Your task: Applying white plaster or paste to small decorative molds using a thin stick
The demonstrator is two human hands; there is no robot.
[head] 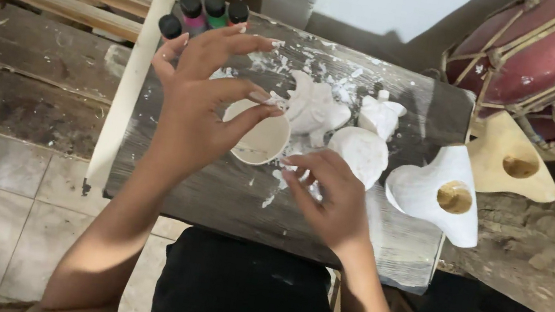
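Left hand: your left hand (197, 102) sits at centre left of the frame, fingers (257, 95) closed on the rim of the small paper cup (260, 137).
Right hand: your right hand (326, 201) lies just below and right of the cup, fingers (298, 163) drawn together on white scraps on the worktop (212, 190); you cannot tell what they pinch.
Cup: it stands upright at the middle of the frame, on the dark wooden worktop.
White figures: plaster pieces (343, 118) lie just right of the cup, near centre.
Heart moulds: a white one (439, 193) and a tan one (511, 159) rest at right.
Paint bottles: four black-capped bottles (203, 14) stand at upper left, behind your left hand.
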